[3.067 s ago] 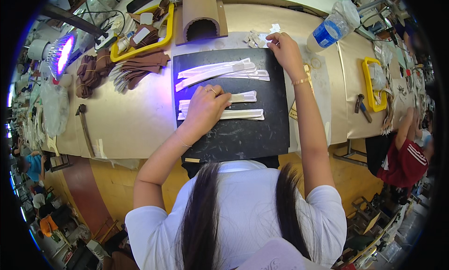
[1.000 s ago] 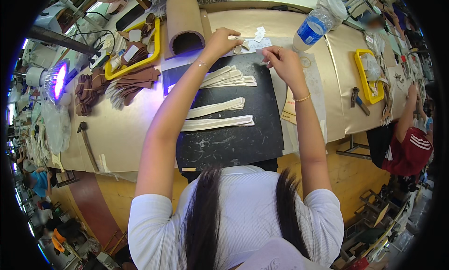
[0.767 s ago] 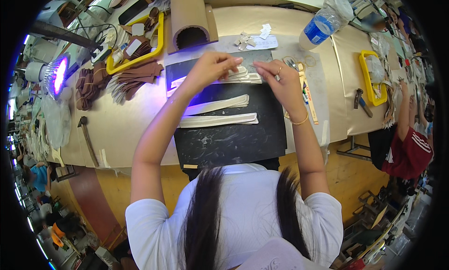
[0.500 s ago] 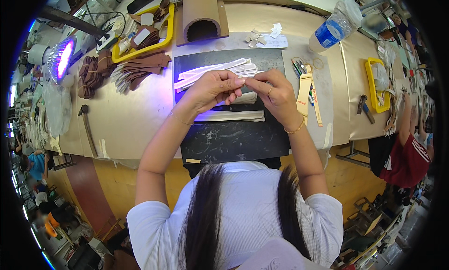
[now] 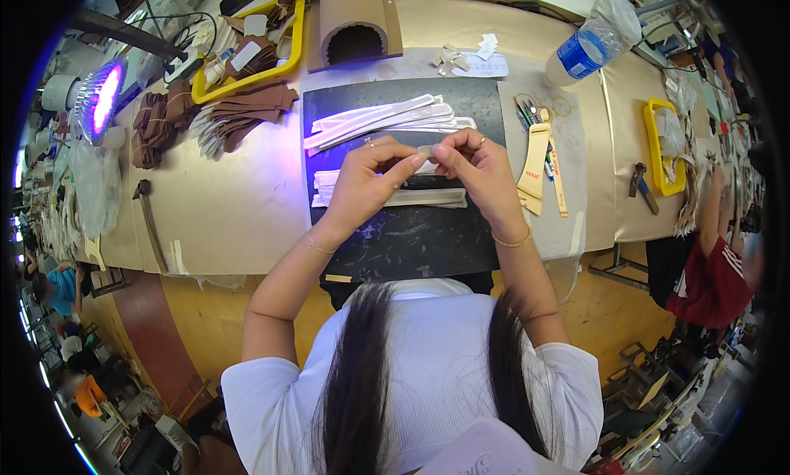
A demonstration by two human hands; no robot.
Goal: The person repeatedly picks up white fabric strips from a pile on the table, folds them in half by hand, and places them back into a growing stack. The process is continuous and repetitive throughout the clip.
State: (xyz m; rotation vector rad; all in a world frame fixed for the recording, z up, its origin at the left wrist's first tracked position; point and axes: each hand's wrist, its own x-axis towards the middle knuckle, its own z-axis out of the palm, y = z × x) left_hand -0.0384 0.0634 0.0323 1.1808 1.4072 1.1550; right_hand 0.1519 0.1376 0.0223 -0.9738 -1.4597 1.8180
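Note:
Over the black mat (image 5: 403,249), my left hand (image 5: 369,179) and my right hand (image 5: 479,169) meet, each pinching with thumb and fingertips. Between them is a small pale, flat piece (image 5: 428,151), mostly covered by the fingers; its exact kind is too small to make out. Beyond my hands a fanned bundle of white strips (image 5: 370,123) lies on the mat. More white strips (image 5: 424,197) lie across it beneath my hands, partly hidden by the left one.
A cardboard tube (image 5: 354,30) stands behind the mat. Left are brown strips (image 5: 255,113), a yellow tray (image 5: 298,55), a lit lamp (image 5: 105,96) and a hammer (image 5: 148,220). Right are yellow strips (image 5: 533,166), pens (image 5: 524,113), a bottle (image 5: 580,57) and another hammer (image 5: 642,188).
Both hands have come slightly nearer to me and turned, with the fingertips a little farther apart. The small pale piece between them now shows more, as do the white strips behind.

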